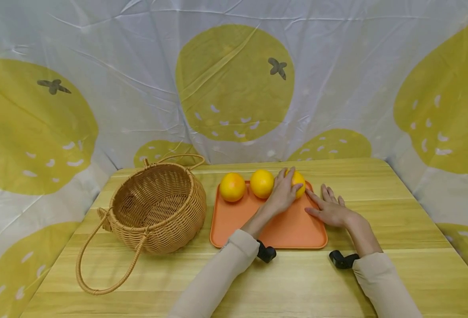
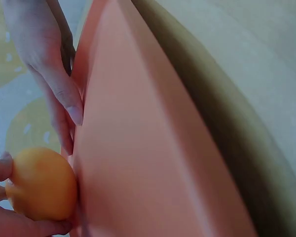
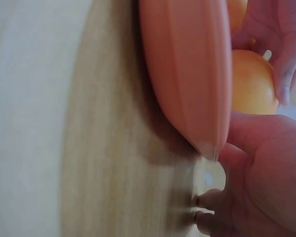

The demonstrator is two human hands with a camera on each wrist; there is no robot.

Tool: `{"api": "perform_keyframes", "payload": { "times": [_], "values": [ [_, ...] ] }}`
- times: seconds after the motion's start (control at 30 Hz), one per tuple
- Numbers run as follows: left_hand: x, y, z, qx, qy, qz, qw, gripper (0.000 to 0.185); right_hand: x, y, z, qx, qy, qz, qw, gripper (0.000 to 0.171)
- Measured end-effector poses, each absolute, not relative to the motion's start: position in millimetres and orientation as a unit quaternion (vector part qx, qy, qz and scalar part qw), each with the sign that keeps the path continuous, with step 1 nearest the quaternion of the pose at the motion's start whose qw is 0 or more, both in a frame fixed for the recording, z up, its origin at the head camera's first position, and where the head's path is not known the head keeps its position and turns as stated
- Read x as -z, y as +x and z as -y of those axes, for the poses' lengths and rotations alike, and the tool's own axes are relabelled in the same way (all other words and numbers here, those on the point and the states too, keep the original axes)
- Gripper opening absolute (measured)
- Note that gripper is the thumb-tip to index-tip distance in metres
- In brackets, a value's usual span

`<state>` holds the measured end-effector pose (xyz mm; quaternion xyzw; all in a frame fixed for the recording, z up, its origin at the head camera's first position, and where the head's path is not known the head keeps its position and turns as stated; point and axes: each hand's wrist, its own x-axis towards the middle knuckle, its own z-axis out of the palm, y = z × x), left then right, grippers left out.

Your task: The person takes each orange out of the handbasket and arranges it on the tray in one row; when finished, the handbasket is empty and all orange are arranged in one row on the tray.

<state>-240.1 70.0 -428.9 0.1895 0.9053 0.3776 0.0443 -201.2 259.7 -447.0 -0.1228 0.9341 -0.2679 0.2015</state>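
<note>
Three oranges sit along the far edge of an orange tray (image 1: 289, 229). My left hand (image 1: 285, 190) reaches across the tray and curls its fingers round the rightmost orange (image 1: 300, 181). In the left wrist view that orange (image 2: 42, 185) lies against the tray (image 2: 153, 148) with my fingers (image 2: 24, 228) round it. My right hand (image 1: 331, 210) lies flat with straight fingers at the tray's right edge, its thumb on the rim. The right wrist view has the tray's edge (image 3: 187, 74) just above the right hand's palm (image 3: 271, 187), with the orange (image 3: 251, 84) behind. The middle orange (image 1: 262, 183) and left orange (image 1: 232, 187) are untouched.
A wicker basket (image 1: 178, 221) with a long loop handle stands left of the tray on the wooden table (image 1: 377, 212), and nothing shows inside it. A white cloth with yellow fruit prints (image 1: 234, 79) hangs behind and beside the table.
</note>
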Motion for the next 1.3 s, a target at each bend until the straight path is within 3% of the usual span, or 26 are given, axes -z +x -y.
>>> {"api": "perform_keyframes", "payload": {
  "times": [0.27, 0.6, 0.87, 1.3],
  "values": [
    [425.6, -238.5, -74.0, -0.340, 0.161, -0.924, 0.063, 0.070, 445.7, -201.3, -258.9, 0.271, -0.125, -0.933, 0.202, 0.075],
    [420.4, -229.8, -81.9, -0.203, 0.144, -0.968, 0.013, 0.066, 449.2, -201.2, -261.5, 0.278, -0.122, -0.932, 0.197, 0.077],
    [419.0, -227.9, -82.5, -0.175, 0.162, -0.971, 0.010, 0.066, 445.5, -200.9, -258.3, 0.265, -0.123, -0.935, 0.201, 0.075],
    [416.6, -227.7, -81.9, -0.138, 0.170, -0.976, 0.004, 0.067, 476.3, -215.2, -275.2, 0.295, -0.134, -0.928, 0.184, 0.093]
  ]
}}
